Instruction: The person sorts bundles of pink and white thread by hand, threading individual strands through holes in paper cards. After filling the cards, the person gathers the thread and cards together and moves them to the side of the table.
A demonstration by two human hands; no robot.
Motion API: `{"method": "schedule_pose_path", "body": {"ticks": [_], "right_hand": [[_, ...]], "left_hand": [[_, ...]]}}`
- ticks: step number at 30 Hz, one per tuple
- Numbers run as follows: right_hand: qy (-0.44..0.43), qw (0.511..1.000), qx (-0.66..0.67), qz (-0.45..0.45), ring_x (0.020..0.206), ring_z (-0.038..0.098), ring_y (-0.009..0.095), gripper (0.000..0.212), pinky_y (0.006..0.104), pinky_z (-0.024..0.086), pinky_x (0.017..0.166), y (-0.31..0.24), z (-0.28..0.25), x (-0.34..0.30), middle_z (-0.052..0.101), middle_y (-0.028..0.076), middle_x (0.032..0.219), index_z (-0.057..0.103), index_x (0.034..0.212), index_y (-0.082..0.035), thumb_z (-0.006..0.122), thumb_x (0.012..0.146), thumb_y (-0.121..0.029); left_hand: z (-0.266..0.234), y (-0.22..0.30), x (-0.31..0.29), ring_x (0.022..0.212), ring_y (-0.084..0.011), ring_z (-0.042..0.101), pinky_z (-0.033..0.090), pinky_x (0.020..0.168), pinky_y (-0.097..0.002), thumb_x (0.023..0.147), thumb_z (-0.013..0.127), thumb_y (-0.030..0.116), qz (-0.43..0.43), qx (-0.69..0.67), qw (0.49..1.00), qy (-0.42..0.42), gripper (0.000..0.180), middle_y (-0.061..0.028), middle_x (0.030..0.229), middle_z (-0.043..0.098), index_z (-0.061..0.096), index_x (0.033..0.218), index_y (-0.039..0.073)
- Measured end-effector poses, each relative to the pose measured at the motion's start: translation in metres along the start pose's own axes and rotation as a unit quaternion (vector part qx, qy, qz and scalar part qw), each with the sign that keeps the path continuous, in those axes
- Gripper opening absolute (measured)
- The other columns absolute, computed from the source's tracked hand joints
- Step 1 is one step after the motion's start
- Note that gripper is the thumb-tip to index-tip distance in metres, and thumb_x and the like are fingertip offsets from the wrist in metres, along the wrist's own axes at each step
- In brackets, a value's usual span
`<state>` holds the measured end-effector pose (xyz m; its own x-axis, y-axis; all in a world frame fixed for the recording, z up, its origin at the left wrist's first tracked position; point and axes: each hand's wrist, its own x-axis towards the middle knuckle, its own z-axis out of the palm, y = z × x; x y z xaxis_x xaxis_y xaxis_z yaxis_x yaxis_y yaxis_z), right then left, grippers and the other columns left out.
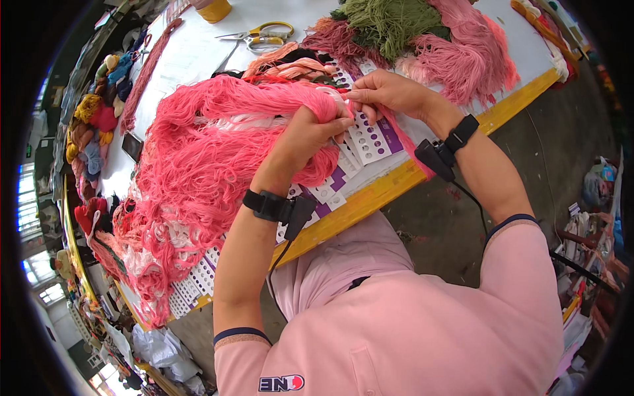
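Observation:
A big heap of bright pink yarn (205, 152) with white patches spreads over the left part of the table. At the heap's right end my left hand (310, 132) is closed around a looped bundle of this yarn. Close beside it, my right hand (389, 92) pinches a pink strand between thumb and fingers. From there a pink length of yarn (403, 142) runs down over the table's yellow edge. Beneath both hands lie white and purple cards with rows of round holes (370, 140). Part of each hand's fingertips is hidden by yarn.
Yellow-handled scissors (264, 34) lie at the back, near a yellow container (214, 10). Green yarn (386, 26) and dusty pink yarn (456, 59) are piled at the far right. Multicoloured skeins (99, 125) hang along the left. The table has a yellow edge (396, 188) nearest me.

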<state>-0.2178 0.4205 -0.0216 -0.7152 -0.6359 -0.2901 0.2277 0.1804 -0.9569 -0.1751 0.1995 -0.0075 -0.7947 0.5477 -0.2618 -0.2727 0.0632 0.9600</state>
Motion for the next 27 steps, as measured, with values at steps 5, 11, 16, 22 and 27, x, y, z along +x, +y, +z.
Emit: {"method": "schedule_pose_path", "body": {"ticks": [5, 11, 16, 22, 27], "right_hand": [[0.011, 0.998, -0.060, -0.008, 0.057, 0.063, 0.010, 0.025, 0.0214, 0.050, 0.056, -0.007, 0.009, -0.001, 0.065, 0.004, 0.066, 0.063, 0.085, 0.001, 0.060, 0.097, -0.022], [0.060, 0.973, -0.222, -0.002, 0.063, 0.068, 0.013, 0.021, 0.0240, 0.053, 0.056, -0.017, 0.015, -0.001, 0.069, 0.009, 0.072, 0.064, 0.084, 0.002, 0.071, 0.088, -0.017], [0.058, 0.986, -0.153, 0.035, 0.063, 0.069, 0.012, 0.019, 0.0223, 0.054, 0.055, -0.015, 0.013, -0.008, 0.070, 0.009, 0.073, 0.064, 0.084, 0.002, 0.070, 0.087, -0.016], [0.049, 0.984, -0.168, 0.017, 0.062, 0.069, 0.012, 0.018, 0.0215, 0.053, 0.054, -0.024, 0.020, -0.002, 0.070, 0.010, 0.072, 0.064, 0.085, 0.002, 0.070, 0.087, -0.015], [0.059, 0.988, -0.145, 0.012, 0.058, 0.065, 0.010, 0.020, 0.0214, 0.050, 0.052, -0.021, 0.028, 0.001, 0.068, 0.007, 0.070, 0.063, 0.085, 0.001, 0.067, 0.091, -0.018]], "left_hand": [[-0.005, 0.002, 0.002, 0.057, -0.0018, 0.040, 0.029, 0.049, -0.0199, 0.090, 0.065, 0.008, 0.002, -0.033, 0.999, 0.006, 0.006, 0.0064, 0.070, 0.050, 0.065, 0.093, 0.003], [-0.067, 0.021, -0.045, 0.055, -0.0023, 0.037, 0.031, 0.046, -0.0175, 0.093, 0.057, 0.003, -0.070, -0.262, 0.945, 0.182, 0.017, 0.0025, 0.076, 0.051, 0.059, 0.108, -0.005], [-0.150, 0.031, -0.141, 0.054, -0.0031, 0.037, 0.031, 0.043, -0.0174, 0.091, 0.058, -0.001, -0.007, -0.352, 0.895, 0.273, 0.012, 0.0039, 0.073, 0.048, 0.060, 0.103, -0.001], [-0.354, 0.081, -0.324, 0.052, -0.0060, 0.041, 0.032, 0.042, -0.0197, 0.090, 0.057, 0.000, 0.033, -0.115, 0.820, 0.560, 0.005, 0.0021, 0.068, 0.047, 0.056, 0.092, 0.005], [-0.379, 0.146, -0.356, 0.047, -0.0047, 0.042, 0.033, 0.041, -0.0208, 0.093, 0.058, 0.015, -0.011, 0.156, 0.768, 0.621, 0.010, 0.0021, 0.069, 0.056, 0.061, 0.096, 0.007]]}}
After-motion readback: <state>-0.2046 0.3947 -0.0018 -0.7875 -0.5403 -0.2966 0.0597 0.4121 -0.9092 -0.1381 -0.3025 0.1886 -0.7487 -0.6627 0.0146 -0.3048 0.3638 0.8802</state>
